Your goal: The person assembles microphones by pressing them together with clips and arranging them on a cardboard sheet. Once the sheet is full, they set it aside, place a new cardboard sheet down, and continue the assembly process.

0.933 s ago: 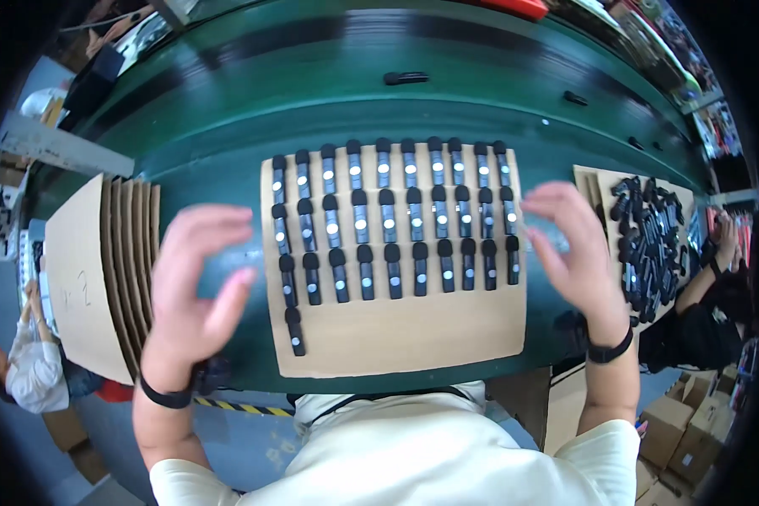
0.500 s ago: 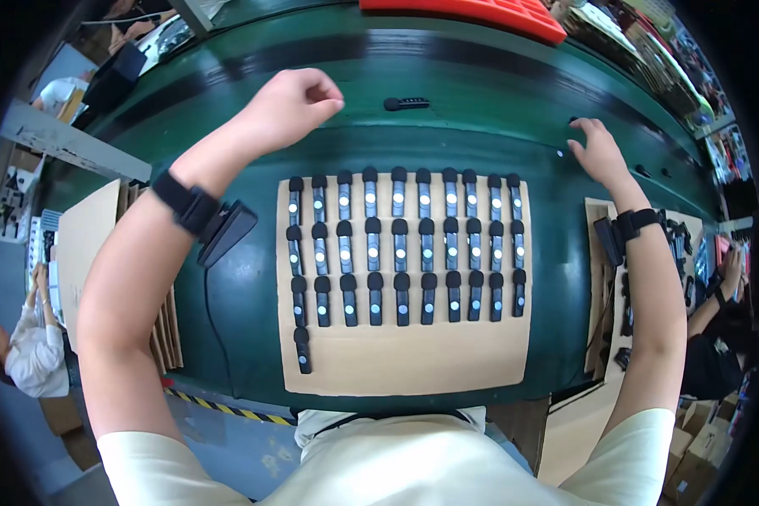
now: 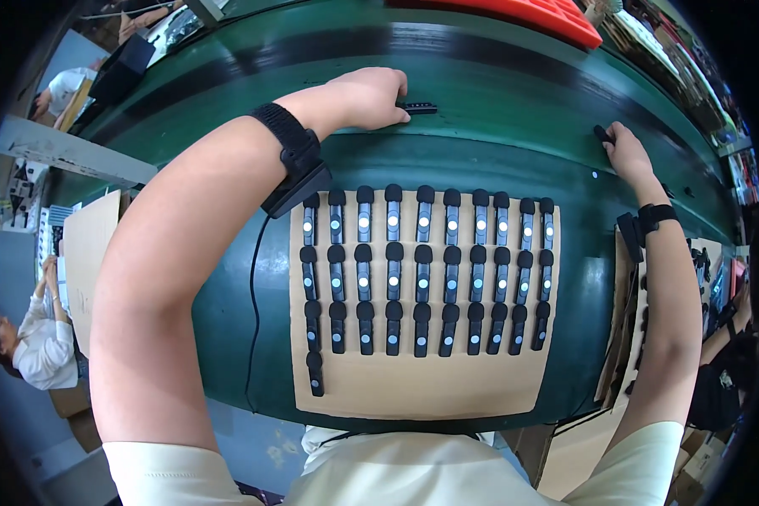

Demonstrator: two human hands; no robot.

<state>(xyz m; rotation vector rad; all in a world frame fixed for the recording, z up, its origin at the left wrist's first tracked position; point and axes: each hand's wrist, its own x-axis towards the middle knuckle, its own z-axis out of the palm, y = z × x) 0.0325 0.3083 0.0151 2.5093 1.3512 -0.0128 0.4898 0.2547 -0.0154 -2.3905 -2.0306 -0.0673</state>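
Note:
At the far side of the bench my left hand (image 3: 373, 98) has its thumb and fingers closed round the foam end of a small black clip-on microphone (image 3: 422, 108), whose body lies on the green surface. Off to the right, my right hand (image 3: 629, 156) pinches another black clip-on microphone (image 3: 602, 134) that sticks out past the fingertips. Nearer me lies a cardboard sheet (image 3: 430, 388) with several rows of such microphones, foam tips pointing away and pale round dots on their bodies. The nearest row holds a single microphone (image 3: 314, 375) at the left.
A small white dot (image 3: 595, 174) lies on the green bench top (image 3: 481, 160) near my right hand. A red tray (image 3: 514, 18) sits at the far edge. Cardboard stacks flank the bench, with more dark parts on the right one. Other people work on both sides.
My left hand has moved right and closed on the microphone at the far side. A microphone now shows clearly in my right hand's fingers. The whole view has shifted slightly.

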